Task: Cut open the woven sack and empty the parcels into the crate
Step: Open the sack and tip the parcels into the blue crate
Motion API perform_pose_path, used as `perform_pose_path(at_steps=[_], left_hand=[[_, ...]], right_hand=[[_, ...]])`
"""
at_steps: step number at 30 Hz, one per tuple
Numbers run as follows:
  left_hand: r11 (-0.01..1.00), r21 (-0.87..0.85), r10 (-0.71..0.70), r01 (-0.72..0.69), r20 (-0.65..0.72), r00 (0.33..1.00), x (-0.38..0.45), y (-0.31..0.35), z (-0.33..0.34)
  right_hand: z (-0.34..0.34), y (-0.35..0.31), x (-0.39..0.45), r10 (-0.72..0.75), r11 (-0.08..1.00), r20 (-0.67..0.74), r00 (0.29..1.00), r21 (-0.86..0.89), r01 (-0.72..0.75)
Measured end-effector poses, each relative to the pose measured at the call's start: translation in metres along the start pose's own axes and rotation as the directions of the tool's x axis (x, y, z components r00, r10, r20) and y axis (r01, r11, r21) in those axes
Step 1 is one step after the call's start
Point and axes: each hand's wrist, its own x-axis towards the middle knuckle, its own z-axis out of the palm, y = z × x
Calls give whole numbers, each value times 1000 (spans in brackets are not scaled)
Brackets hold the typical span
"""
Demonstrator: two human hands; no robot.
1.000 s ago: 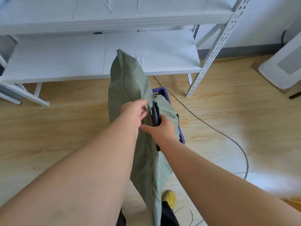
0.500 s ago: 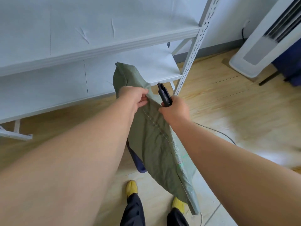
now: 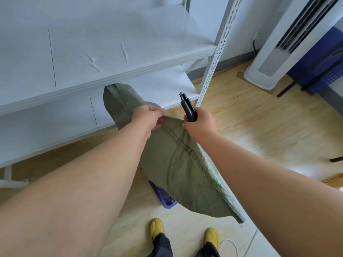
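A green woven sack (image 3: 178,164) hangs slack in the air in front of me, its stitched seam running along the top. My left hand (image 3: 148,117) pinches the sack's upper edge. My right hand (image 3: 201,123) grips the same edge a little to the right and also holds a black utility knife (image 3: 187,106), which points up and away. Under the sack, only a corner of the blue crate (image 3: 165,198) shows on the floor. No parcels are visible.
A white metal shelf unit (image 3: 111,78) stands right behind the sack, its perforated post (image 3: 213,62) to the right. A white tower fan (image 3: 274,58) and blue furniture are at the far right. My yellow shoes (image 3: 156,228) stand on the wooden floor.
The sack has been lifted and swung from upright in the crate to slanting across it. My view has turned right and both hands have risen with the sack's edge.
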Motion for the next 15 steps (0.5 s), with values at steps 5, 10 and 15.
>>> perform_pose_path(at_steps=[5, 10, 15], left_hand=[[969, -43, -247, 243, -201, 948, 4, -25, 1], [841, -5, -539, 541, 88, 838, -1, -44, 18], [842, -65, -523, 535, 143, 840, 5, -55, 25]], right_hand=[[8, 0, -9, -32, 998, 100, 994, -46, 37], [6, 7, -21, -50, 994, 206, 977, -88, 69], [1, 18, -33, -21, 998, 136, 990, -62, 30]])
